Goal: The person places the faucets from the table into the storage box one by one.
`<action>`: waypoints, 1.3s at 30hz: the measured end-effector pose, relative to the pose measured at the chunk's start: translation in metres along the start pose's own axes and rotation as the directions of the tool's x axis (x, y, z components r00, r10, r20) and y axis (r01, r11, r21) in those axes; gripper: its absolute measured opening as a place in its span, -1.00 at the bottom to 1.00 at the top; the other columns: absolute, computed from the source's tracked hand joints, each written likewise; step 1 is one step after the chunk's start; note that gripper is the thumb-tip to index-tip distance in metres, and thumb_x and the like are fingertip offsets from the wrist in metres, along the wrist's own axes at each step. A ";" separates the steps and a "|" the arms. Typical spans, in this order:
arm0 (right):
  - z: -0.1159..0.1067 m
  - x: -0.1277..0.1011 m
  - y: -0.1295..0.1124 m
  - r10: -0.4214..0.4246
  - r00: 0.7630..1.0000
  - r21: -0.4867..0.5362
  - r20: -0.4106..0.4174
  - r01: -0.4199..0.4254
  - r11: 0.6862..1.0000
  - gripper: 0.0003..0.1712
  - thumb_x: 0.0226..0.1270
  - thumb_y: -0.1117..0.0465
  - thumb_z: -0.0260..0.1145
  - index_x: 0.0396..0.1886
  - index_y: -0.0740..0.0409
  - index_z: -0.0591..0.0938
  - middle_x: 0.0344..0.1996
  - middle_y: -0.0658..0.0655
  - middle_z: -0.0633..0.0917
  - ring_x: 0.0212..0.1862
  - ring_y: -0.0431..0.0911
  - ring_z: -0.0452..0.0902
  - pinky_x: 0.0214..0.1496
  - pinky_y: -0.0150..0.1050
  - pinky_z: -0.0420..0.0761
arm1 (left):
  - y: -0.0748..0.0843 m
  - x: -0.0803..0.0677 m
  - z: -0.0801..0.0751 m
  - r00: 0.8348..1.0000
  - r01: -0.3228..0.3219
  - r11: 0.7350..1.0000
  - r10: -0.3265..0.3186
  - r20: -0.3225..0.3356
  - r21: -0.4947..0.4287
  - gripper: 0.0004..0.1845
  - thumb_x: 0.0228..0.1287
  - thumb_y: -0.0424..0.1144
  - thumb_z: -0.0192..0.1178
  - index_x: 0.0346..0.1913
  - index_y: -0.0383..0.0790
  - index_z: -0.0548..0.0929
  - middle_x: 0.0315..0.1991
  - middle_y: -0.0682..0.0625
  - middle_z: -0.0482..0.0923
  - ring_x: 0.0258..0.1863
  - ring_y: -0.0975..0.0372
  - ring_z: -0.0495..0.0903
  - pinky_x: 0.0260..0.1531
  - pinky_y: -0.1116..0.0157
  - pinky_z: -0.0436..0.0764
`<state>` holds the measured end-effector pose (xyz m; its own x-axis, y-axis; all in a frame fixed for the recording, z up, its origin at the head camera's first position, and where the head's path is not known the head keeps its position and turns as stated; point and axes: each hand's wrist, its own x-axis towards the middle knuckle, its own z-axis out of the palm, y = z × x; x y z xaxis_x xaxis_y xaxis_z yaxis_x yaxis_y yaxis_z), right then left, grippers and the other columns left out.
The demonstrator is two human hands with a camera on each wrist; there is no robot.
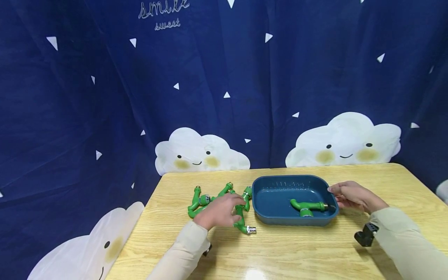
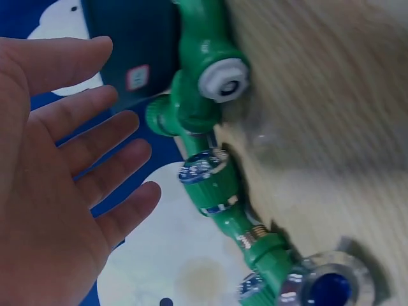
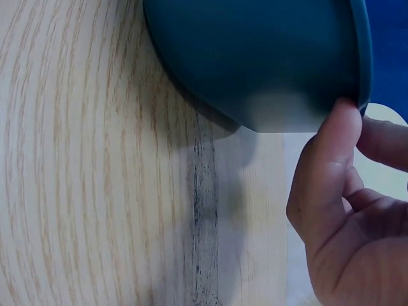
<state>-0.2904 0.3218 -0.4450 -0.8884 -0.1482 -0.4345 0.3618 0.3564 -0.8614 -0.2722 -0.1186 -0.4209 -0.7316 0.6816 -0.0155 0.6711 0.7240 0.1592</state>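
Note:
Several green taps lie in a loose group on the table, among them a tap at the left and another tap with a silver end. Over this group hovers my left hand, fingers extended and nothing between them. In the left wrist view that hand is beside a row of taps. My right hand pinches the right rim of a dark blue basin; the right wrist view shows thumb and finger at its edge. One green tap lies inside the basin.
The light wooden table reaches back to a dark blue curtain printed with white clouds and triangles. The basin stands just right of the loose taps, its left end close to the nearest one.

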 end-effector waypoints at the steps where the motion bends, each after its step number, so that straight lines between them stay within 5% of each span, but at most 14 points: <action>1: 0.000 0.000 0.000 0.001 1.000 -0.002 -0.001 -0.001 1.000 -0.32 0.56 0.18 0.02 0.40 0.63 0.12 -0.37 -0.01 0.69 -0.40 -0.26 0.67 -0.29 -0.37 0.72 | 0.000 -0.001 0.002 1.000 0.008 1.000 -0.008 0.006 0.005 -0.51 0.26 -0.12 0.24 0.27 -0.09 0.58 0.35 0.01 0.49 0.39 0.12 0.43 0.38 0.17 0.43; 19: 0.001 -0.002 0.001 -0.013 1.000 0.016 0.000 0.013 1.000 -0.33 0.56 0.19 0.02 0.40 0.62 0.13 -0.40 -0.03 0.68 -0.42 -0.28 0.65 -0.32 -0.38 0.71 | 0.005 0.002 0.028 0.999 0.028 0.999 -0.029 0.027 0.043 -0.26 0.06 0.24 0.40 0.27 -0.07 0.57 0.39 -0.02 0.40 0.39 0.09 0.41 0.39 0.13 0.43; 27: 0.002 -0.001 0.001 -0.014 1.000 0.030 0.000 0.014 0.999 -0.35 0.55 0.20 0.02 0.39 0.63 0.15 -0.40 -0.03 0.68 -0.40 -0.28 0.65 -0.30 -0.38 0.71 | 0.008 0.002 0.035 0.996 0.086 0.995 -0.086 -0.004 0.057 -0.31 0.07 0.23 0.40 0.20 -0.07 0.61 0.21 0.06 0.46 0.19 0.21 0.49 0.21 0.28 0.54; 39: 0.002 -0.001 0.001 -0.032 0.999 -0.005 0.004 0.032 0.999 -0.41 0.55 0.24 -0.03 0.35 0.64 0.18 -0.41 -0.04 0.66 -0.42 -0.29 0.62 -0.32 -0.38 0.70 | 0.019 0.000 0.030 0.973 0.225 0.955 -0.231 0.007 0.196 -0.32 0.09 0.33 0.30 0.10 -0.10 0.67 0.05 -0.05 0.48 0.08 0.13 0.45 0.07 0.17 0.56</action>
<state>-0.2888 0.3206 -0.4455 -0.8986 -0.1633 -0.4073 0.3315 0.3556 -0.8739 -0.2556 -0.1022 -0.4479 -0.8658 0.4970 -0.0588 0.4996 0.8651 -0.0445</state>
